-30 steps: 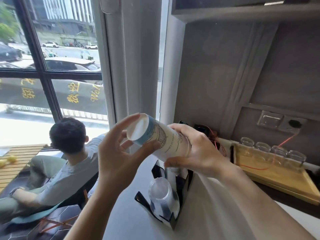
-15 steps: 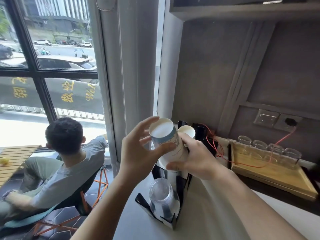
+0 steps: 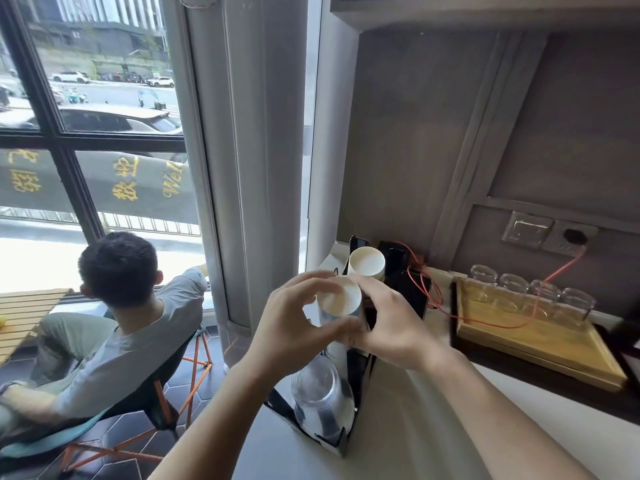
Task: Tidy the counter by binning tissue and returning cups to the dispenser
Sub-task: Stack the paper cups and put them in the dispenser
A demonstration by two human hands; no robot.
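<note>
Both hands are on the paper cup stack now, upside down, white base facing up, right over the black dispenser at the near-left edge of the table. The left hand curls thumb and fingers around the near side of the stack, the right hand pinches the far side, so it is gripped from both flanks. The lower end of the stack is hidden behind the hands, so whether it has already entered its slot I cannot tell.

Neighbours are close: a second paper cup stack stands just behind, and clear plastic cups sit in the front slot, just below the hands.

To do this well, I'd say keep the stack upright and centred in the middle slot, then slide it straight down with light, even pressure from both sides. Squeeze too hard and the paper walls will likely buckle; tilt it and it may catch on the holder's rim or knock the stack behind. Letting go only once it seats looks wise.

No tissue shows anywhere in view.
</note>
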